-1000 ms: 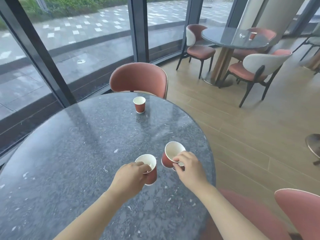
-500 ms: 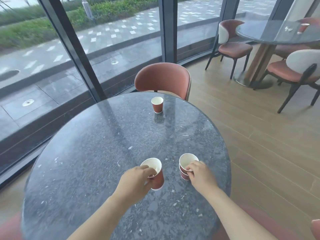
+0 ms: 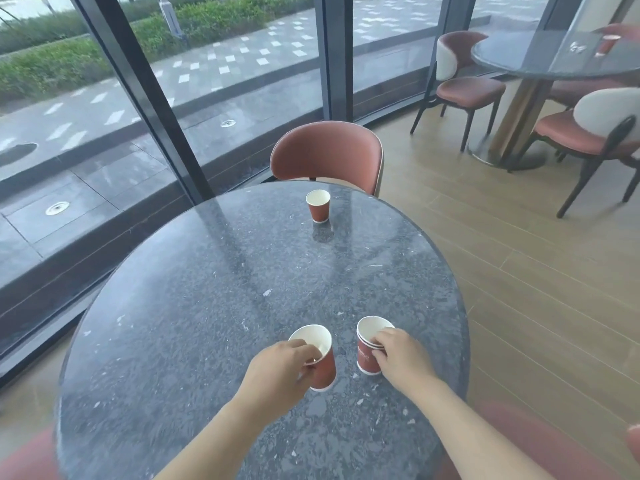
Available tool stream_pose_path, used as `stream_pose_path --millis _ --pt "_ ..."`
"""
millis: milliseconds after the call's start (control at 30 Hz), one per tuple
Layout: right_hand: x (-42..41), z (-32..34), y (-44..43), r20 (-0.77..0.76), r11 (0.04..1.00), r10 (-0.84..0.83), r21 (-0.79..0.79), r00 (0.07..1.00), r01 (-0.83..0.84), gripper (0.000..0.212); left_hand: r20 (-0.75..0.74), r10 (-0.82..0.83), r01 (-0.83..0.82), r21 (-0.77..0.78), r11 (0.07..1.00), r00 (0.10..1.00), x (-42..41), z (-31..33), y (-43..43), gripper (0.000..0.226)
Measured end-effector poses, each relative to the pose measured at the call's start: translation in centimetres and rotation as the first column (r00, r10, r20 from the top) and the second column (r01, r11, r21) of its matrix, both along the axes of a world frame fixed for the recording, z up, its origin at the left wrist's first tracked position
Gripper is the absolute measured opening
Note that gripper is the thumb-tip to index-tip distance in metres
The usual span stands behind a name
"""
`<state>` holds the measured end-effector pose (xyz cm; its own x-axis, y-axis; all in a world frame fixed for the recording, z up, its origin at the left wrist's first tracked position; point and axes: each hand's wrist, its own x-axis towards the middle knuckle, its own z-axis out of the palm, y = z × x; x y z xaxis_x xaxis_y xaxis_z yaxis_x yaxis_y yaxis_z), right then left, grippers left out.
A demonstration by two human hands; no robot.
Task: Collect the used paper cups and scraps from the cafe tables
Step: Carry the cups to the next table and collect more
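Three spots on the round dark stone table hold red paper cups with white insides. My left hand grips one cup by its rim, thumb inside, near the table's front. To its right my right hand holds a short stack of nested cups that stands upright on the table. A third cup stands alone at the far edge. Another red cup and a crumpled scrap lie on the far table.
A pink chair is tucked in behind the near table, against the glass wall. More pink chairs surround the far table at upper right. Wooden floor runs along the right side. Pink seats show at the bottom corners.
My right hand has brought its tilted cup upright and set it down on the table as a stack. The view has swung left and pulled back; the left hand keeps its cup.
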<state>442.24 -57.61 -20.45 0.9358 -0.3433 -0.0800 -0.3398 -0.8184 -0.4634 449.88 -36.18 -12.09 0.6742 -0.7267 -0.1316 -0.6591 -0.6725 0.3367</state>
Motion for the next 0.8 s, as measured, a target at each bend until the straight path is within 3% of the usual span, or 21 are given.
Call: stream_pose_path --millis 200,333,533,800 --pt "-2.7 3.5 4.7 0.221 0.999 -0.021 0.052 0.975 0.01 0.012 0.033 -0.098 0.1 -0.091 0.991 0.995 -0.8 0.6 1.7 0.017" --pt "-5.7 6.2 8.2 0.31 0.992 -0.124 0.062 0.943 0.11 0.013 0.008 -0.143 0.142 -0.186 0.972 0.99 -1.7 0.9 4.3 0.015" --pt "-12.6 8.2 14.5 0.334 0.96 -0.276 0.046 0.901 0.277 0.014 -0.062 -0.327 0.29 -0.332 0.898 0.943 -4.5 0.9 7.5 0.018" --pt "-20.9 8.0 22.2 0.302 0.867 -0.484 0.043 0.821 0.496 0.014 -0.104 -0.574 0.526 -0.298 0.797 0.812 -10.0 -0.5 9.0 0.02"
